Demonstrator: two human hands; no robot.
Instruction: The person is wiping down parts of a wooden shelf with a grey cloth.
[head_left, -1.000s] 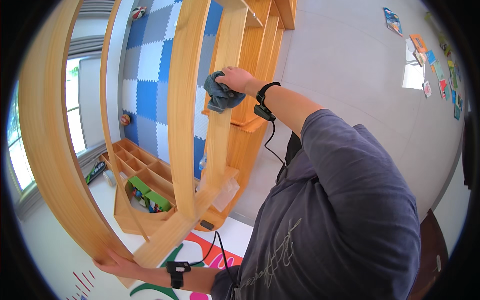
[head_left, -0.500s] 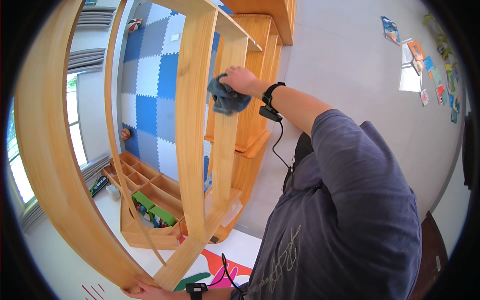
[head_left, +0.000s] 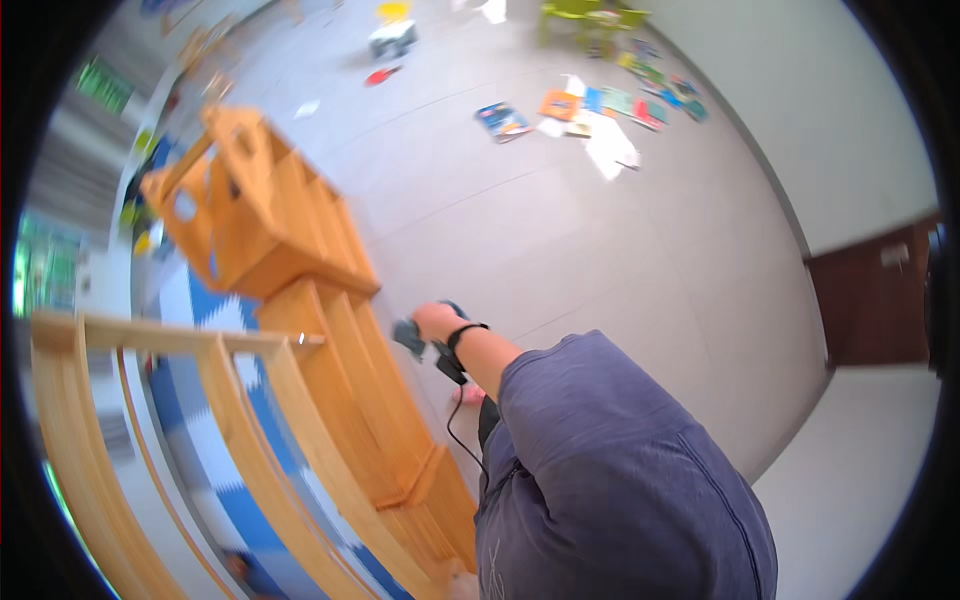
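Note:
My right hand (head_left: 436, 322), blurred by motion, is closed around a grey-blue cloth (head_left: 408, 338). It is held over the pale floor, just right of an orange-brown wooden shelf unit (head_left: 345, 385), apart from the lighter wooden frame. That frame (head_left: 235, 430) fills the lower left with its long posts and a crosspiece along the top. A black strap with a small dark device (head_left: 451, 364) and a cable is on my right wrist. My left hand is out of the picture.
Another wooden unit with round cutouts (head_left: 270, 220) stands beyond the shelf. Blue, white and grey foam mats (head_left: 245, 515) lie behind the frame. Books (head_left: 502, 122) are scattered on the far floor near green chairs (head_left: 575, 12). A brown door (head_left: 870, 290) is at the right.
The view has swung toward the open floor. My right hand has moved with the cloth away from the light wooden frame. My left hand, earlier at the frame's lower edge, has left the picture.

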